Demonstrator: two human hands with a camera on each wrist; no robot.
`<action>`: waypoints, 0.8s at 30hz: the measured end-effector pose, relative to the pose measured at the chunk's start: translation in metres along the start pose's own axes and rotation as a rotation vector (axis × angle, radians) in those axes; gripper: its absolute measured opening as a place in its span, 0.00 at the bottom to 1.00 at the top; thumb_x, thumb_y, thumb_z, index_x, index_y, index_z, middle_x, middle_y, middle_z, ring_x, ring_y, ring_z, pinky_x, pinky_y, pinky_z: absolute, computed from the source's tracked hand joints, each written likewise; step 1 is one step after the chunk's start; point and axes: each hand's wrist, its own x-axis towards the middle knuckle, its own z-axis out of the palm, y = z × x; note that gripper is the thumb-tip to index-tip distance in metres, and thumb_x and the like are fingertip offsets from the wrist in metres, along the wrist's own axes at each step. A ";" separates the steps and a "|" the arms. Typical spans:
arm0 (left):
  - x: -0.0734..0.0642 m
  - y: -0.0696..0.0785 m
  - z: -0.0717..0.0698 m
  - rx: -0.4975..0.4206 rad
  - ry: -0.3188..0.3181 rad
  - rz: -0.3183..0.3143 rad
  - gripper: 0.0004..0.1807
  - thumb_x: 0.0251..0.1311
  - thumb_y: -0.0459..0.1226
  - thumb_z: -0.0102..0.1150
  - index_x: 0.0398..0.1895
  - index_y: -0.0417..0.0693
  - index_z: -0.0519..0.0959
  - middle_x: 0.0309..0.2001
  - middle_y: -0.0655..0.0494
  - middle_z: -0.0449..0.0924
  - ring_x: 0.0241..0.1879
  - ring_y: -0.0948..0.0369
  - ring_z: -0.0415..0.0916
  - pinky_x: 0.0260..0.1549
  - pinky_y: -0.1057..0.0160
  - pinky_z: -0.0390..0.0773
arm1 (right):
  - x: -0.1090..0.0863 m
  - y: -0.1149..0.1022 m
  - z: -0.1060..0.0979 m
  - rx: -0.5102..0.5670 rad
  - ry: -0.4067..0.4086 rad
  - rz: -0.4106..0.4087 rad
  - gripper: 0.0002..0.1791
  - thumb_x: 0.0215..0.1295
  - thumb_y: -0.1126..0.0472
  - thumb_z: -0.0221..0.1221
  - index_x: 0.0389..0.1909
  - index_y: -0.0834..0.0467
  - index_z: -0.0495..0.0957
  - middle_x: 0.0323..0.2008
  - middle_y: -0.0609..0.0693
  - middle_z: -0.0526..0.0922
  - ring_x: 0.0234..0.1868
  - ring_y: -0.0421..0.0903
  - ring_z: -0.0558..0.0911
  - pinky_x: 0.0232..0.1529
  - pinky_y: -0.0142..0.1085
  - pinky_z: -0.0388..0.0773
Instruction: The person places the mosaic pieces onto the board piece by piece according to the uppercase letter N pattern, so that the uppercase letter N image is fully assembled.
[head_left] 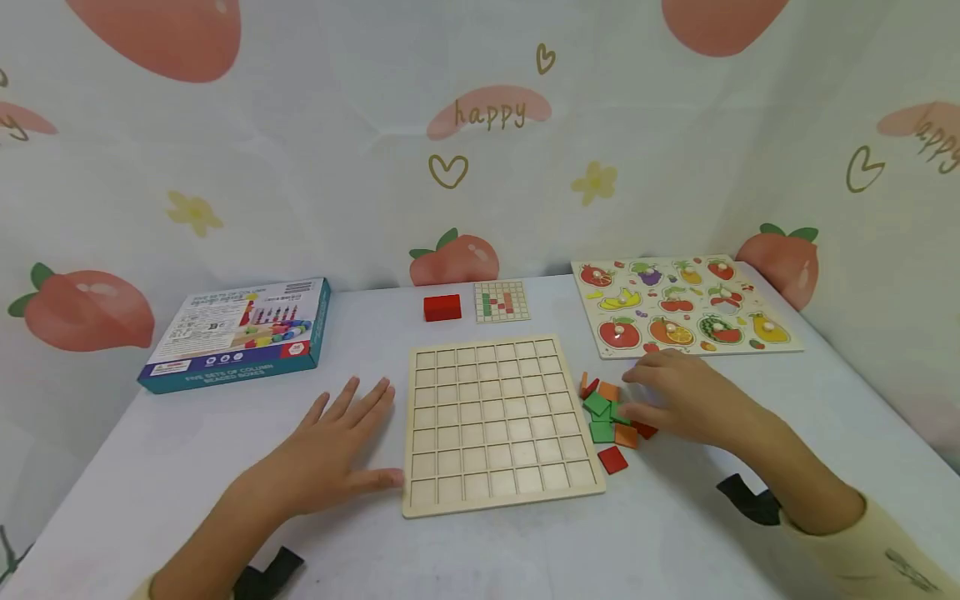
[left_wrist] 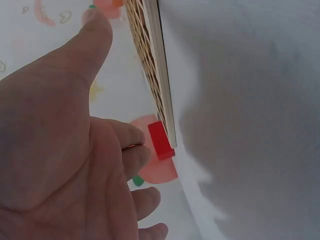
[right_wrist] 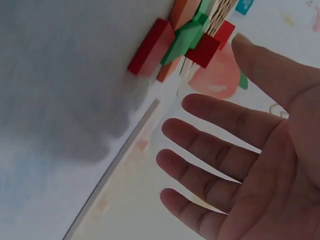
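A wooden grid board (head_left: 504, 421) with raised lines lies flat in the middle of the table. My left hand (head_left: 330, 454) is at its left side, fingers spread, thumb tip right at the board's edge; nothing is in the palm in the left wrist view. To the board's right is a loose pile of green, orange and red square tiles (head_left: 602, 432). Over the pile's right side hovers my right hand (head_left: 686, 400), its fingers extended and apart. In the right wrist view, the tiles (right_wrist: 187, 42) stand beyond the thumb, and the palm holds nothing.
Behind the board sit a red block (head_left: 442, 307) and a small card with a coloured grid pattern (head_left: 502, 301). A fruit puzzle board (head_left: 682, 304) lies at the back right, close to my right fingertips. At the back left is a teal-edged box (head_left: 240, 333).
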 end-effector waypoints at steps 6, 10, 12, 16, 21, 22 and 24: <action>0.004 0.006 0.002 -0.033 -0.082 0.017 0.63 0.50 0.78 0.50 0.80 0.47 0.53 0.79 0.51 0.49 0.77 0.39 0.40 0.68 0.32 0.43 | 0.013 -0.007 0.006 0.060 -0.025 -0.001 0.15 0.58 0.49 0.72 0.39 0.55 0.88 0.32 0.44 0.82 0.35 0.43 0.77 0.36 0.39 0.79; 0.007 0.009 0.003 -0.065 -0.137 0.007 0.64 0.48 0.77 0.54 0.80 0.48 0.53 0.80 0.52 0.48 0.77 0.41 0.41 0.68 0.32 0.44 | 0.019 -0.013 0.009 0.059 -0.050 0.000 0.12 0.59 0.50 0.72 0.33 0.55 0.86 0.25 0.41 0.76 0.27 0.39 0.73 0.28 0.33 0.73; 0.008 0.010 0.004 -0.076 -0.162 -0.005 0.64 0.46 0.76 0.56 0.80 0.48 0.52 0.80 0.53 0.47 0.77 0.42 0.41 0.68 0.32 0.43 | 0.022 -0.016 0.010 0.039 -0.059 0.016 0.12 0.59 0.49 0.72 0.31 0.54 0.85 0.22 0.41 0.74 0.25 0.39 0.71 0.27 0.33 0.71; 0.009 0.011 0.006 -0.077 -0.182 -0.005 0.65 0.46 0.75 0.59 0.81 0.48 0.52 0.80 0.53 0.47 0.77 0.42 0.42 0.68 0.31 0.44 | 0.025 -0.021 0.012 0.009 -0.051 0.051 0.13 0.59 0.48 0.72 0.30 0.54 0.84 0.20 0.40 0.73 0.24 0.39 0.71 0.26 0.34 0.70; 0.009 0.011 0.007 -0.069 -0.179 0.005 0.65 0.46 0.75 0.59 0.80 0.48 0.52 0.80 0.52 0.47 0.77 0.41 0.42 0.67 0.31 0.46 | 0.028 -0.025 0.013 -0.019 -0.049 0.073 0.14 0.58 0.48 0.73 0.30 0.54 0.85 0.19 0.39 0.74 0.23 0.39 0.72 0.26 0.34 0.70; 0.009 0.011 0.007 -0.070 -0.179 0.004 0.65 0.46 0.75 0.59 0.80 0.48 0.52 0.80 0.53 0.47 0.77 0.41 0.41 0.67 0.31 0.47 | 0.028 -0.026 0.013 -0.024 -0.049 0.074 0.13 0.57 0.49 0.73 0.30 0.54 0.85 0.20 0.39 0.74 0.23 0.39 0.72 0.26 0.34 0.70; 0.008 0.012 0.007 -0.074 -0.181 0.001 0.65 0.46 0.75 0.60 0.80 0.48 0.52 0.80 0.52 0.47 0.77 0.41 0.41 0.67 0.31 0.47 | 0.029 -0.027 0.013 -0.025 -0.049 0.075 0.13 0.57 0.49 0.73 0.29 0.54 0.85 0.19 0.40 0.74 0.23 0.39 0.72 0.26 0.34 0.70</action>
